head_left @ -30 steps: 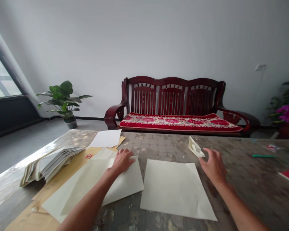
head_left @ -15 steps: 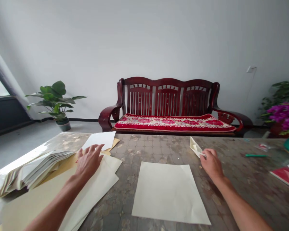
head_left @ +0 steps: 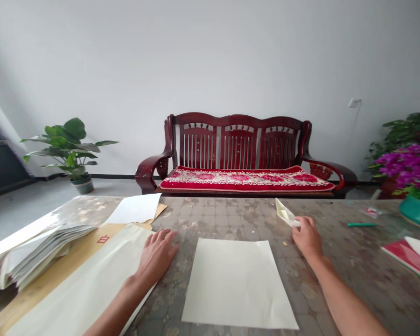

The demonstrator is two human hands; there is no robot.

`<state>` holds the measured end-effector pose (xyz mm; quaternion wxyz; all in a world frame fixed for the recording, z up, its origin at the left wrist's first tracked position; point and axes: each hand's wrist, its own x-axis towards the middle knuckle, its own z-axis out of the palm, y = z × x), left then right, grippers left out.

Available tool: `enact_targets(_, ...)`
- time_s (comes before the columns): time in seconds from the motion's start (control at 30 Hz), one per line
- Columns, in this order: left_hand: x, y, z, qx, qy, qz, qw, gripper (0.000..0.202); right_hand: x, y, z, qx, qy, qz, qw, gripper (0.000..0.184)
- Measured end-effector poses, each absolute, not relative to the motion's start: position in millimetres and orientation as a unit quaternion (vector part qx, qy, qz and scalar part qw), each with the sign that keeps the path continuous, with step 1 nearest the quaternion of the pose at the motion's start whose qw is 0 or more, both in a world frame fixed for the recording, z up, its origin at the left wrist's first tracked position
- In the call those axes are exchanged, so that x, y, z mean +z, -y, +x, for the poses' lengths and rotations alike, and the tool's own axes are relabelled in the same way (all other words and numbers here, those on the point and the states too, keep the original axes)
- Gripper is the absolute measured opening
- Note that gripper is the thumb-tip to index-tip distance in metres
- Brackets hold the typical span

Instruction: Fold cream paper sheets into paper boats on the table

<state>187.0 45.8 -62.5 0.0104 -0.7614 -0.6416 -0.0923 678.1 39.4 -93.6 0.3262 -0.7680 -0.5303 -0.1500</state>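
Note:
A small folded paper boat [head_left: 286,214] is pinched by its near end in my right hand [head_left: 307,237], at the far right part of the table. My left hand [head_left: 160,252] lies with fingers stretched out over the right edge of large cream paper sheets [head_left: 87,280]; part of the sheets is hidden under the hand and forearm. Between my hands a square cream sheet [head_left: 236,284] lies flat on the patterned tabletop [head_left: 210,217], slightly creased at its lower right. Neither hand touches it.
Left of the sheets are a brown envelope [head_left: 73,252] with red print, a stack of papers [head_left: 52,252] and a white sheet [head_left: 135,208]. To the right lie a green pen [head_left: 361,224], a red booklet [head_left: 408,254] and purple flowers [head_left: 406,163]. A wooden bench [head_left: 238,144] stands beyond the table.
My left hand has moved right and nearer across the cream sheets, whose right edges shifted, uncovering the envelope's red print. My right hand still pinches the paper boat. The view has turned slightly right.

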Motion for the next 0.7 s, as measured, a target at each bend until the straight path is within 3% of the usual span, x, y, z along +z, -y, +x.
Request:
enact_targets(0.23,-63.6,-56.3,139.2,-0.027,0.731,-0.679,0.057,0.045,-88.7,-35.3,671.1,-0.142,0.520,-0.782,0.314,0.035)
enact_targets(0.47,-55.4,-63.6,78.2,-0.025,0.783,-0.621,-0.037,0.073,-74.7,-21.4,653.4,-0.199,0.537,-0.715,0.401,0.041)
enact_targets(0.6,-41.0,-62.5,66.1,-0.028,0.801,-0.596,-0.054,0.074,-73.9,-20.9,622.6,-0.085,0.651,-0.644,0.393,0.026)
enact_targets(0.7,-38.3,-64.4,55.7,-0.060,0.807,-0.581,-0.087,0.056,-76.6,-22.5,599.7,0.021,0.709,-0.621,0.333,0.023)
